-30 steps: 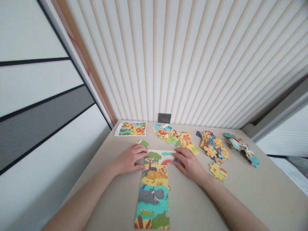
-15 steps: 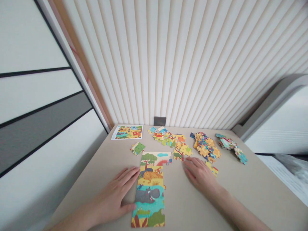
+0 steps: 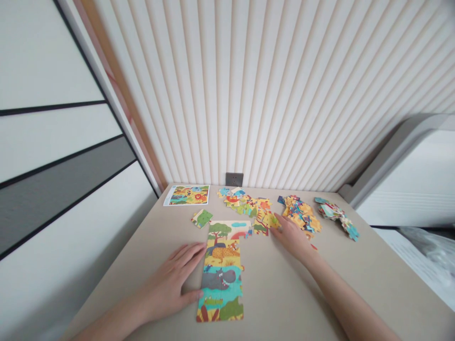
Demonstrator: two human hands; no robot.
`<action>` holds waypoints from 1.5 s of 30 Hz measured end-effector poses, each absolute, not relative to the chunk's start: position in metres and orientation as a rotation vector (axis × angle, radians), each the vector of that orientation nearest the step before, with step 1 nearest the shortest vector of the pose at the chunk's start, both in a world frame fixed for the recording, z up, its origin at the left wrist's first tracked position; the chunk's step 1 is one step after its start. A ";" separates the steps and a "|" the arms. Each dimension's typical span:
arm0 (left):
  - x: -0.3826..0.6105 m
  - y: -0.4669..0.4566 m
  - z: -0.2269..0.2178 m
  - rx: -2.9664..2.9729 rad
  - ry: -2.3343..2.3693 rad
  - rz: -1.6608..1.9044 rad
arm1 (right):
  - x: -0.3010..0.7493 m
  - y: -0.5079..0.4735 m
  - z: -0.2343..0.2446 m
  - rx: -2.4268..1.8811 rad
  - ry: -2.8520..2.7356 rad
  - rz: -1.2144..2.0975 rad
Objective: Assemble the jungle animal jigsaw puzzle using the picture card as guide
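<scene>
A partly built jigsaw puzzle (image 3: 221,272) lies on a beige table (image 3: 284,293), a long, narrow strip with a wider far end and a ragged upper right edge, showing a cartoon hippo, a spotted big cat, an acacia tree and turquoise water. The left hand (image 3: 167,279) rests flat beside the strip, fingers spread and empty, thumb touching its near left edge. Right of the strip's far end, the right hand (image 3: 293,239) reaches with fingers nearly together to loose puzzle pieces (image 3: 249,208); whether they grip one cannot be told. Beyond the strip lie a picture card (image 3: 186,195) and a loose green piece (image 3: 202,218), with two piles of pieces (image 3: 300,215) far right.
</scene>
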State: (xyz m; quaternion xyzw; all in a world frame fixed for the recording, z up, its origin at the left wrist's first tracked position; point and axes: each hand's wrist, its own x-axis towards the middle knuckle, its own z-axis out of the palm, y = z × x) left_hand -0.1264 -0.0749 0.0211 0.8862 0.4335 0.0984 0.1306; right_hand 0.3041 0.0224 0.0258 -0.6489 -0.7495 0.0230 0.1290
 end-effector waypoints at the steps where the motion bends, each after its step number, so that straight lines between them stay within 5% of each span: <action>1: -0.126 -0.074 0.021 2.576 1.256 0.301 | 0.303 0.023 0.026 -1.888 -2.170 0.060; 11: -0.138 -0.067 0.017 2.653 1.236 0.417 | 0.307 -0.013 0.037 -1.481 -2.258 -0.114; 18: -0.143 -0.008 0.044 2.665 1.355 0.604 | 0.300 -0.054 0.029 -1.348 -2.213 0.302; 25: -0.145 0.026 0.032 2.534 1.482 0.912 | 0.295 -0.055 0.025 -1.338 -2.157 0.376; 45: -0.156 0.010 0.022 2.398 1.457 0.841 | 0.298 -0.055 0.022 -1.400 -2.186 0.401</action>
